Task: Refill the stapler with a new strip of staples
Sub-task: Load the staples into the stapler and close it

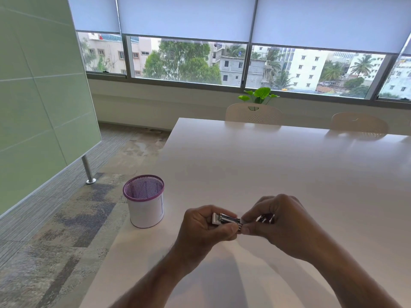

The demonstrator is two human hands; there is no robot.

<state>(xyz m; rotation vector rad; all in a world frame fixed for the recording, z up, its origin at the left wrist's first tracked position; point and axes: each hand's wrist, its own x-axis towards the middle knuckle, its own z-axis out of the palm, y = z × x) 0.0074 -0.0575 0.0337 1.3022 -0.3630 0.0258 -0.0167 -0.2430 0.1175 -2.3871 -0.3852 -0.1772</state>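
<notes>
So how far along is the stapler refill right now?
Midway, it seems. Done: the stapler is picked up, held above the table by the left hand. In hand: the right hand pinches at its metal end. Whether staples are in, I cannot tell. Left: closing it.

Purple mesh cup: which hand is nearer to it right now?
Left. The left hand is just right of the purple mesh cup; the right hand is farther right, beyond the stapler.

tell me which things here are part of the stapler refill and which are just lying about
Part of the job:
- stapler, held above the table by both hands
- left hand
- right hand, fingertips pinching at the stapler's end

Just there:
- mesh pen cup near the table edge
- table
- chairs
- plant
</notes>
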